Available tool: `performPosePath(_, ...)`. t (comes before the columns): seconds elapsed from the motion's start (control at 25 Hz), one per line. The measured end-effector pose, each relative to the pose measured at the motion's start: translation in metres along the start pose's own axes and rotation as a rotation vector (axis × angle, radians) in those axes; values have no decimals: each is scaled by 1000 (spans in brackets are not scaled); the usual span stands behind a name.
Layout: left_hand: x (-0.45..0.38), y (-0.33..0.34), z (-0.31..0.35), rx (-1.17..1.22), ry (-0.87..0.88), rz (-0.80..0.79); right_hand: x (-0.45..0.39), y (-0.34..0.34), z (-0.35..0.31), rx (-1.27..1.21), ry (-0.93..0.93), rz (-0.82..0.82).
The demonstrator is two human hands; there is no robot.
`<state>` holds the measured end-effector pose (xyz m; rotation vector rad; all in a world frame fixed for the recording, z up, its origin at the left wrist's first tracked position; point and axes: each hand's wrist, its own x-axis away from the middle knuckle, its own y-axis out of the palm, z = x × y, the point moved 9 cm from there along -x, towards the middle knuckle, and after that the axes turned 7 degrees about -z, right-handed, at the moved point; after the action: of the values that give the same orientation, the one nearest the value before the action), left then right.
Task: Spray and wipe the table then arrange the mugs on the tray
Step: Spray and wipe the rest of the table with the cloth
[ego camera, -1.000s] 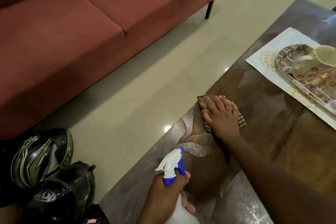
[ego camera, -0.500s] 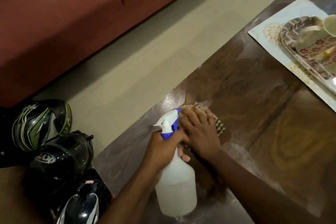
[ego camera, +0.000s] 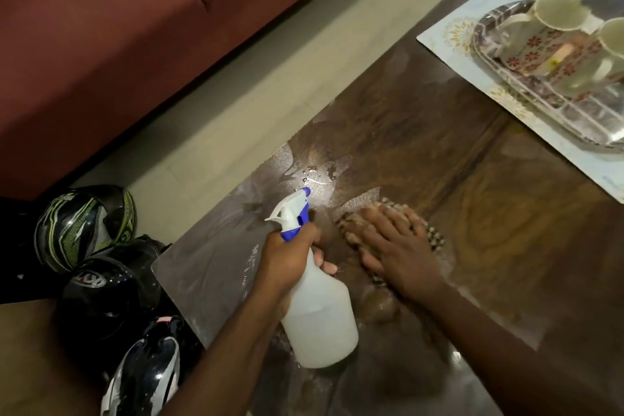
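Two hands were seen at work on a wet wooden counter [ego camera: 388,132].

A white spray bottle [ego camera: 317,311] was gripped at the neck by the left hand [ego camera: 287,263], while a checked cloth [ego camera: 432,236] was pressed flat under the right hand [ego camera: 395,246]. Since a second before, the cloth had been drawn back beside the bottle, and fresh droplets were visible ahead; wiping seemed unfinished. Two mugs [ego camera: 557,15] lay tipped on the tray [ego camera: 540,101] at far right.

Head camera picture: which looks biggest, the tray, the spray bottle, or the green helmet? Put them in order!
1. Tray, the widest, though the picture's edge cuts it off.
2. Spray bottle, held in the left hand.
3. Green helmet.

The bottle and helmet look close in size, and the bottle is nearer the camera, so that order is unsure.
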<state>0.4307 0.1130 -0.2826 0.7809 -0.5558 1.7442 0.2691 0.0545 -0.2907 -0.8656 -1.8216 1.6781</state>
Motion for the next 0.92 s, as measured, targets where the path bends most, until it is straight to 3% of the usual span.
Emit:
performPosePath(0.12, 6, 9, 0, -1, 28, 12, -5, -14, 53, -27, 391, 23)
performPosePath(0.16, 8, 13, -1, -3, 44, 22, -8, -14, 44, -75, 430, 27)
performPosePath(0.2, 10, 15, -6, 3, 54, 40, -6, -13, 24, -89, 358, 49)
performPosePath(0.28, 18, 18, -17, 29, 54, 89, 29, 0, -19, -77, 38, 33)
performPosePath(0.36, 29, 28, -23, 52, 29, 83, 71, 0, 4, -19, -129, -21)
performPosePath(0.4, 36, 34, -26, 71, 17, 56, 75, -4, 32, 7, -105, -31)
performPosePath(0.48, 46, 44, -32, 103, 19, 7, 50, -20, 85, 3, 130, -33)
performPosePath(0.56, 49, 51, -35, 128, 27, -8, 22, -28, 84, -62, 322, -5)
performPosePath(0.6, 53, 52, -38, 138, 31, 1, 23, -25, 59, -70, 284, 30)
performPosePath(0.68, 60, 58, -53, 107, 18, 20, 61, -13, 8, -42, -6, 37)
performPosePath(0.76, 103, 91, -95, 126, -36, 36, 157, -12, 17, 0, -188, -37)
performPosePath(0.8, 105, 94, -100, 139, -49, 13, 164, -11, 36, 8, -154, -45)
performPosePath(0.92, 106, 102, -103, 118, -68, -40, 131, -25, 79, 0, 239, 1)
